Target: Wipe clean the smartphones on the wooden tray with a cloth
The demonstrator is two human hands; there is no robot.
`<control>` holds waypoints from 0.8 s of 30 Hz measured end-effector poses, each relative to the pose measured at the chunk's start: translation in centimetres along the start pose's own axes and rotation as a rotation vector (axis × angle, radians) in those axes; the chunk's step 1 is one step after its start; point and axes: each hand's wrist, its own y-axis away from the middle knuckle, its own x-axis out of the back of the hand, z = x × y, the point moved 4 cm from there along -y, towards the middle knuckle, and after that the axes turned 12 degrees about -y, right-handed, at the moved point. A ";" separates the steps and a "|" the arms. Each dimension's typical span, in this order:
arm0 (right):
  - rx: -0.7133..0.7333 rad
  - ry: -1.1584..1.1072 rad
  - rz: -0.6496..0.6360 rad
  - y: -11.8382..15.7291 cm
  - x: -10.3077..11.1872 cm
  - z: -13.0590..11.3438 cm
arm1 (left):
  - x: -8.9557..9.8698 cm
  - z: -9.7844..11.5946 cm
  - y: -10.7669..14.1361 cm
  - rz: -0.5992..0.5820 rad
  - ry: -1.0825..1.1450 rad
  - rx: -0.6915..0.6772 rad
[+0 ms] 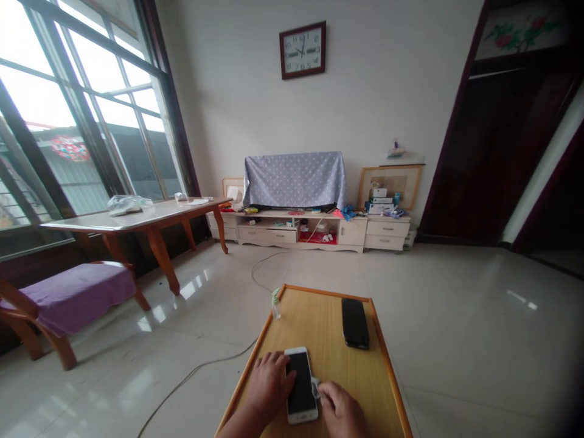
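Observation:
A white smartphone [300, 395] with a dark screen lies face up on the small wooden table [314, 322]. My left hand [268, 384] grips its left edge, fingertips at the upper side and thumb over the screen. At the phone's right edge, my right hand [341, 407] pinches a small looped white cable [315, 387]. Whether the cable's end touches the phone, I cannot tell. Farther up the table on the right is a black phone-like case [354, 322]. Near the left edge stands a small clear spray bottle [276, 306] with a pale green top.
A raised wooden rim edges the small table. On the floor to its left runs a grey cord [196, 368]. Beyond are a larger table [95, 226], a chair with a purple cover [86, 292], and a low white cabinet [269, 236] holding a cloth-draped object [294, 179].

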 end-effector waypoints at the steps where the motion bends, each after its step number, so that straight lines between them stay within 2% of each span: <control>1: -0.051 -0.076 0.011 -0.1 0.2 0.6 | -0.3 0.5 0.1 -0.007 0.002 0.035; 4: -0.159 -0.271 0.049 -0.2 0.7 1.6 | -2.0 2.1 0.5 -0.036 -0.001 0.124; 6: -0.209 -0.366 0.070 -0.3 1.0 1.8 | -3.2 3.1 0.8 -0.051 -0.001 0.132; 9: -0.249 -0.427 0.090 -0.5 1.4 2.1 | -3.9 4.1 0.4 -0.054 0.064 0.015; 12: -0.277 -0.461 0.122 -0.9 1.8 2.5 | -3.5 4.6 -0.7 -0.071 0.152 -0.180; 15: -0.314 -0.504 0.154 -1.3 2.1 2.7 | -2.4 4.8 -1.6 -0.063 0.212 -0.276; 20: -0.365 -0.590 0.133 -1.8 1.8 2.0 | -0.8 6.4 -0.9 -0.023 0.359 -0.264; 24: -0.367 -0.626 0.126 -1.9 1.1 1.5 | -1.9 7.7 0.3 -0.056 0.541 -0.154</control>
